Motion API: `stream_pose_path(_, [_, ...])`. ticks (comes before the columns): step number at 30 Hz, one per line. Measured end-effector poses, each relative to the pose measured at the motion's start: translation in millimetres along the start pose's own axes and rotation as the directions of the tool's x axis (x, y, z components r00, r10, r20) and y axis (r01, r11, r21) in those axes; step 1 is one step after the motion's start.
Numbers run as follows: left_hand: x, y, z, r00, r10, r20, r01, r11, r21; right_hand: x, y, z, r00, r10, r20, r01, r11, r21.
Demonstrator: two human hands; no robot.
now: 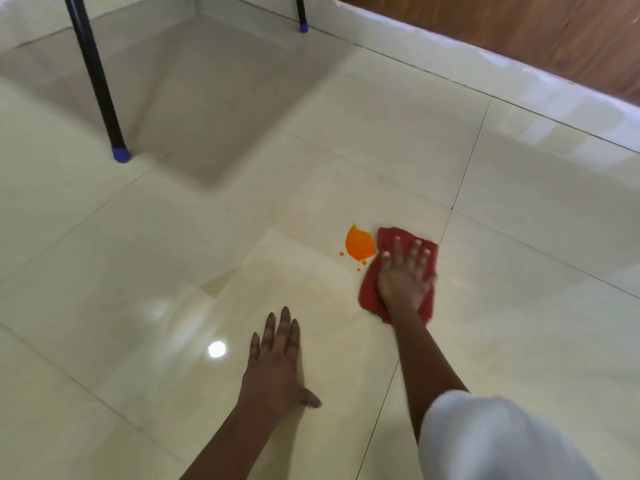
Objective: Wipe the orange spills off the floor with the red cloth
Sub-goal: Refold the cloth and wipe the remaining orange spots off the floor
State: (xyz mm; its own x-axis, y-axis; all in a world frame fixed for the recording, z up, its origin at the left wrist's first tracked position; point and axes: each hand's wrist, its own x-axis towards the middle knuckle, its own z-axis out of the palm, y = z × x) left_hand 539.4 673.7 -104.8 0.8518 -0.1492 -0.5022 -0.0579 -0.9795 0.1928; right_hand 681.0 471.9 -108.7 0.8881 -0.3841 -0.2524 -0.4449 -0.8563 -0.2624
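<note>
**Flat palm on red cloth beside one orange puddle**

Pressing down with fingers spread, the right hand [405,275] lies flat on the red cloth [372,296] rather than pinching it; the cloth is crumpled on the floor [519,271], its left edge touching the orange spill [360,244]. That spill is one puddle with four small droplets along its lower edge. Nearer the camera than the spill and a little to its left, the left hand [277,365] rests palm-down on bare tile, fingers extended and close together, thumb out to the side, holding nothing. Both forearms reach forward; a white sleeve [498,441] covers the right upper arm. Glossy cream tiles with thin dark grout lines reflect a bright light spot. Well beyond the spill stand two black furniture legs [93,74] with blue feet, and a wood-panelled wall [554,32] runs behind a white skirting.
</note>
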Motion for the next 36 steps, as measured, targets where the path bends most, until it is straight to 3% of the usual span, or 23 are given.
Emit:
stream_pose_path(2, [0,0,-3,1.000,0.004,0.012,-0.004,1.000,0.013,-2,-35,6,0.979,-0.193,0.063,0.197,0.978,-0.064])
stream_pose_path(5, [-4,1,-6,1.000,0.005,0.015,-0.005,1.000,-0.002,-50,-42,24,0.830,-0.535,0.157,0.555,0.823,-0.126])
stream_pose_path(7, [-5,1,-8,1.000,0.001,0.024,-0.001,1.000,-0.003,-72,-6,25,0.774,-0.618,0.137,0.633,0.760,-0.150])
stream_pose_path(10, [-4,4,-7,0.999,-0.013,0.040,0.013,1.000,0.018,-30,25,8,0.892,-0.452,-0.001,0.442,0.873,-0.207])
stream_pose_path(12, [-3,4,-6,0.999,-0.019,0.039,0.018,1.000,0.025,8,0,2,0.951,-0.303,0.057,0.309,0.938,-0.160])
stream_pose_path(17, [-7,1,-9,0.999,0.001,0.052,-0.003,1.000,0.025,1,-65,20,0.871,-0.460,0.172,0.483,0.865,-0.133])
stream_pose_path(25, [-7,0,-12,1.000,0.029,0.012,-0.029,1.000,0.006,-62,-18,21,0.793,-0.576,0.200,0.607,0.776,-0.173])
stream_pose_path(33, [3,-10,-31,0.997,-0.022,-0.076,0.026,0.998,0.049,-78,6,25,0.834,-0.530,0.152,0.550,0.815,-0.181])
stream_pose_path(36, [15,-15,-36,0.998,-0.056,-0.028,0.056,0.998,0.012,-73,3,24,0.859,-0.495,0.131,0.511,0.842,-0.172])
